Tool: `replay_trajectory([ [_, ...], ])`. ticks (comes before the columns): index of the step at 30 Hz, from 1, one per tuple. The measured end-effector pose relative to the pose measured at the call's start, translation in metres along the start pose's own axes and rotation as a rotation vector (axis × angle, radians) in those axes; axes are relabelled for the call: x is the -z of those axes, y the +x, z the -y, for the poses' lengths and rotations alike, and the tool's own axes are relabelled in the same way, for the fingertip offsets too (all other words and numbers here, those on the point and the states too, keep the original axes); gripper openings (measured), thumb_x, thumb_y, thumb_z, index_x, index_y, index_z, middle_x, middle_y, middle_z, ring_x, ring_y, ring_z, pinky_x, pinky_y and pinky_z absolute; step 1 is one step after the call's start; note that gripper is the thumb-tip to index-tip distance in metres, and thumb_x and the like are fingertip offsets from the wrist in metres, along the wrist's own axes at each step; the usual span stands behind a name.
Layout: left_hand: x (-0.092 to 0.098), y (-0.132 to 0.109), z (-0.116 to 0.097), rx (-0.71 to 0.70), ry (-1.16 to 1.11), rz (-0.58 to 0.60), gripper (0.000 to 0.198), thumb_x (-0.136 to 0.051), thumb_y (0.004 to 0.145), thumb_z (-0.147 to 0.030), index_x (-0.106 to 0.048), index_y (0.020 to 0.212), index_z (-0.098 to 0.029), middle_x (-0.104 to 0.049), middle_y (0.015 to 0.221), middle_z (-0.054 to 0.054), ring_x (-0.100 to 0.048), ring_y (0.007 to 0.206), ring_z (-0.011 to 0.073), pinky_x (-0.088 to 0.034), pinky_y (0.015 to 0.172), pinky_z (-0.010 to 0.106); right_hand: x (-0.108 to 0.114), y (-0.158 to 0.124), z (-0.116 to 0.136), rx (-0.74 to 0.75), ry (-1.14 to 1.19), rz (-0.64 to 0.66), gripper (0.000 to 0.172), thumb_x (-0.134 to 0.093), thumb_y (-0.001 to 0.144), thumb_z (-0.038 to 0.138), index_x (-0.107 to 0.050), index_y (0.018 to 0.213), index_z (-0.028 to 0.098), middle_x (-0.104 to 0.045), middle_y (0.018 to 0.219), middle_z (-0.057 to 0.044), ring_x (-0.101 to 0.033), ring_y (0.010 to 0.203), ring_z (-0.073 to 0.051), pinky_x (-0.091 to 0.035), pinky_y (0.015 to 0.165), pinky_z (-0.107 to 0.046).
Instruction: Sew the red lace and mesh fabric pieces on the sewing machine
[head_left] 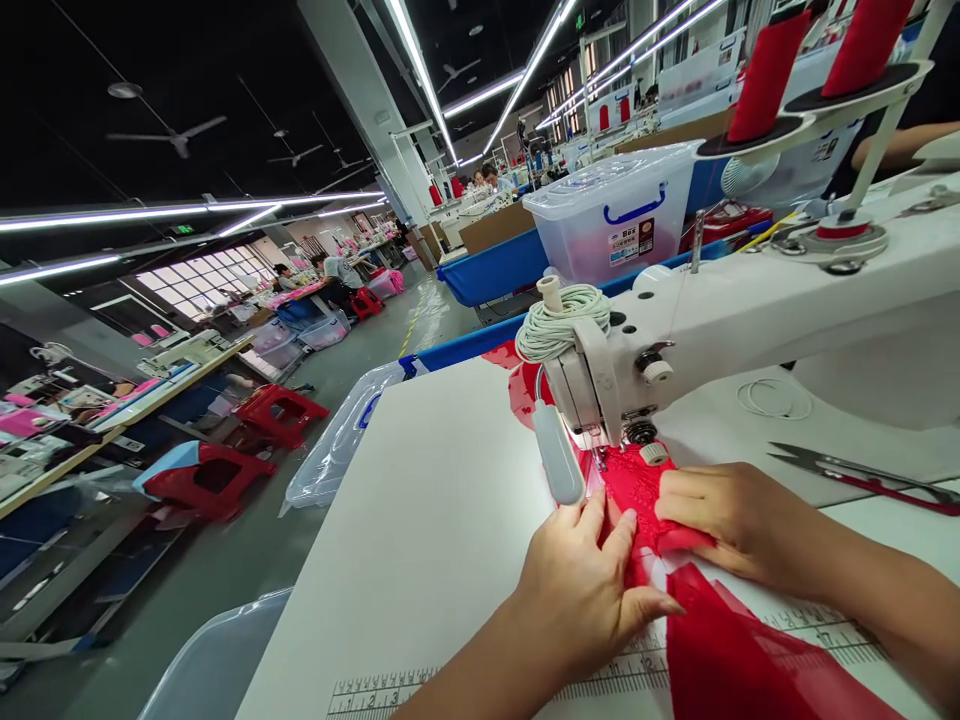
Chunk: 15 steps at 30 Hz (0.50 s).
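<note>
Red lace fabric (634, 485) lies under the needle area of a white sewing machine (780, 290). My left hand (577, 570) rests on the fabric's left part with its fingers spread, close to the presser foot (600, 457). On the right side, my right hand (720, 510) has its fingers curled and pressed together on the red fabric. Sheer red cloth (735, 650) runs down toward the bottom edge between my forearms. A grey lamp (559, 455) hangs beside the machine head, just above my left fingertips.
Open scissors (862, 475) lie on the right of the white table (420, 500). Red thread cones (769, 80) stand above the machine. A lidded plastic box (615, 215) sits behind it. Red stools (281, 412), more boxes and seated people are farther off at the left.
</note>
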<state>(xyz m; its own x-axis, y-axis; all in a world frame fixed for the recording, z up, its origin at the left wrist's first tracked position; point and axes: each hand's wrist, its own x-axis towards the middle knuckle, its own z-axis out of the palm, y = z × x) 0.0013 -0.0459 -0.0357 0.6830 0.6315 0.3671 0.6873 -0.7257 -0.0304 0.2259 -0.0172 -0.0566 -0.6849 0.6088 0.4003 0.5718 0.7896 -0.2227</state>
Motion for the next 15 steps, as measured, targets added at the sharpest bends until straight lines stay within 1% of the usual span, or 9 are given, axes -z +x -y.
replay_trajectory([
  [7,-0.0014,0.0015,0.0006,-0.008,0.007,-0.029,0.091,0.000,0.092,-0.067,-0.068,0.116,-0.012,-0.068,0.103,0.018,-0.061,0.079,0.0266,-0.055,0.066,0.039,-0.0002,-0.0012,0.0001,-0.034,0.000,0.011,0.028,-0.048,0.097,0.030,-0.045,0.070,0.022,-0.052,0.070,0.002,-0.041,0.059,-0.014,-0.020,0.052,-0.030],
  [15,-0.0043,0.0037,0.0068,-0.013,0.036,-0.014,0.090,0.000,0.093,-0.066,-0.067,0.117,-0.011,-0.067,0.108,0.019,-0.063,0.076,0.0251,-0.057,0.065,0.039,-0.0038,-0.0020,-0.0015,-0.031,-0.008,-0.013,0.022,-0.049,0.094,0.023,-0.045,0.072,0.022,-0.053,0.071,0.001,-0.043,0.060,-0.015,-0.021,0.053,-0.029],
])
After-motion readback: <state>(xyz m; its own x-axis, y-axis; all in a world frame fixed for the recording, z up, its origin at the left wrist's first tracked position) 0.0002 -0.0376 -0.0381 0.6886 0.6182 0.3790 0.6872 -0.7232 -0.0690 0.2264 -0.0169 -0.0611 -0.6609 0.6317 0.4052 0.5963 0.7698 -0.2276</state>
